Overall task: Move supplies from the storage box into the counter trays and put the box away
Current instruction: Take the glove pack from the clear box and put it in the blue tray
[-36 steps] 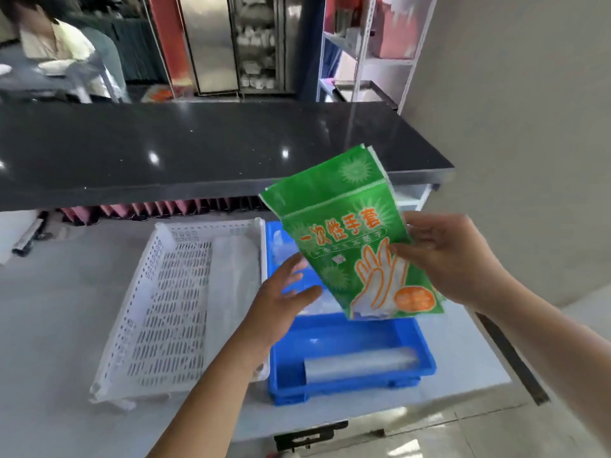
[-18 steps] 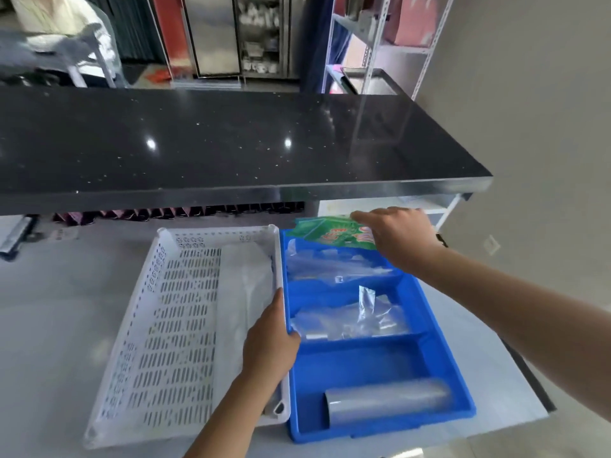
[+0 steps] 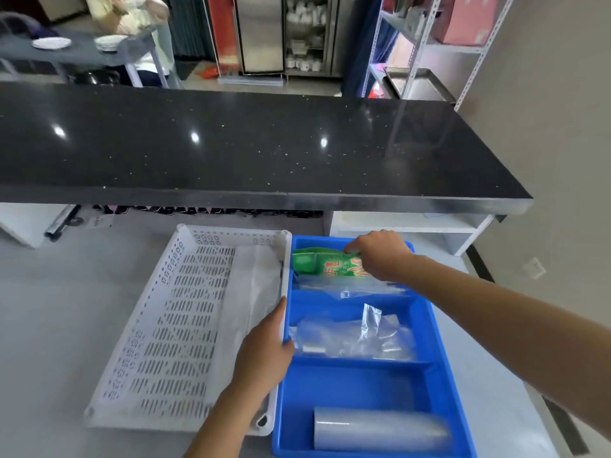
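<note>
A blue divided tray lies on the grey counter, with a white perforated tray touching its left side. My right hand grips a green pack of disposable gloves lying in the blue tray's far compartment, on top of clear bags. My left hand rests on the white tray's right rim where the two trays meet. Crumpled clear plastic bags fill the middle compartment. A roll of clear plastic lies in the near compartment. The storage box is out of view.
A long black countertop overhangs the far side of the trays. A white shelf unit stands under its right end. Beyond it are a metal rack, a steel cabinet and a person at a table.
My right hand has lowered the green glove pack from the air into the blue tray's far compartment. My left hand has moved from above the blue tray to the white tray's rim.
</note>
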`<action>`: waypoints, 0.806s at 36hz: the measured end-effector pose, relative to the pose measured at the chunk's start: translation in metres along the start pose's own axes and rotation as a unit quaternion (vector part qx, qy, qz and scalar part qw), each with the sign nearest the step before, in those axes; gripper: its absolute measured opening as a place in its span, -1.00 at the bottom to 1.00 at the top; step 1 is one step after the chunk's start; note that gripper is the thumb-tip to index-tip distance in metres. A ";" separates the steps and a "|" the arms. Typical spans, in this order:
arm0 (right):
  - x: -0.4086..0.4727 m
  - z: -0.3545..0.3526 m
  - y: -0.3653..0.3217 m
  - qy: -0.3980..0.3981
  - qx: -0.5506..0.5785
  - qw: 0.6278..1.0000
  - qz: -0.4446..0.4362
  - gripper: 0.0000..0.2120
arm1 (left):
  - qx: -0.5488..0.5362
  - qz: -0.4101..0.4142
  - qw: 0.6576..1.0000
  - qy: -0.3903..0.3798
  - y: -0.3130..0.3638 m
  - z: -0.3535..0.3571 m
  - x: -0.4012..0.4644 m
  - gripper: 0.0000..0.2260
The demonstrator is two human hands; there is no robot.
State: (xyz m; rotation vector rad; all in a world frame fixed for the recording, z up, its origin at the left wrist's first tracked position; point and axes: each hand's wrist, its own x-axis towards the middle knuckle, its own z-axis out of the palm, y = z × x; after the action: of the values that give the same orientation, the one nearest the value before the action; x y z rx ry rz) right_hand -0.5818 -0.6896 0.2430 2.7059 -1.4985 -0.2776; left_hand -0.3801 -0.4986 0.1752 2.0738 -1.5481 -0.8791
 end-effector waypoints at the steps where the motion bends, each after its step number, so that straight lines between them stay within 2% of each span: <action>1: 0.003 -0.004 0.004 -0.016 0.021 1.000 -0.005 -0.50 | -0.003 -0.003 1.000 -0.001 0.001 0.000 0.000 -0.30; 4: 0.010 -0.013 0.015 -0.040 0.080 0.996 -0.008 -0.51 | -0.009 -0.013 1.000 -0.003 0.001 0.001 0.000 -0.29; 6: 0.013 -0.012 0.018 -0.023 0.087 0.996 0.006 -0.50 | -0.007 -0.015 1.000 -0.001 0.001 0.001 0.000 -0.29; 11: -0.002 0.014 0.009 0.127 0.023 0.991 0.022 -0.46 | -0.018 -0.012 1.000 0.014 0.003 0.001 -0.002 -0.29; 13: -0.017 0.030 -0.001 0.156 0.039 0.986 0.041 -0.53 | -0.023 -0.015 1.000 0.010 0.004 0.001 -0.002 -0.30; 15: -0.032 0.046 -0.012 0.126 0.082 0.986 0.066 -0.57 | -0.024 -0.020 0.999 0.007 0.005 0.001 -0.003 -0.30; 18: -0.044 0.064 -0.018 0.047 0.142 0.980 0.134 -0.45 | -0.019 -0.022 0.999 0.013 0.006 0.001 -0.003 -0.31; 20: -0.046 0.066 -0.017 0.046 0.170 0.967 0.183 -0.39 | -0.019 -0.019 0.999 0.019 0.005 0.002 -0.003 -0.31; 22: -0.047 0.064 -0.015 0.080 0.224 0.941 0.239 -0.36 | -0.026 -0.016 0.999 0.024 0.003 0.003 -0.002 -0.30; 26: -0.047 0.061 0.005 0.172 0.349 0.851 0.354 -0.33 | -0.039 -0.017 0.999 0.024 -0.005 0.006 0.002 -0.30; 29: -0.041 0.060 0.036 0.151 0.411 0.792 0.425 -0.32 | -0.044 -0.016 0.999 0.026 -0.008 0.007 0.003 -0.30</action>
State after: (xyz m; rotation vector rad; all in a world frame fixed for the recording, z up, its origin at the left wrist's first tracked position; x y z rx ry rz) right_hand -0.6434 -0.6713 0.1943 1.8810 -2.9206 0.9918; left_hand -0.3790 -0.4992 0.1641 2.0482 -1.4262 -0.8814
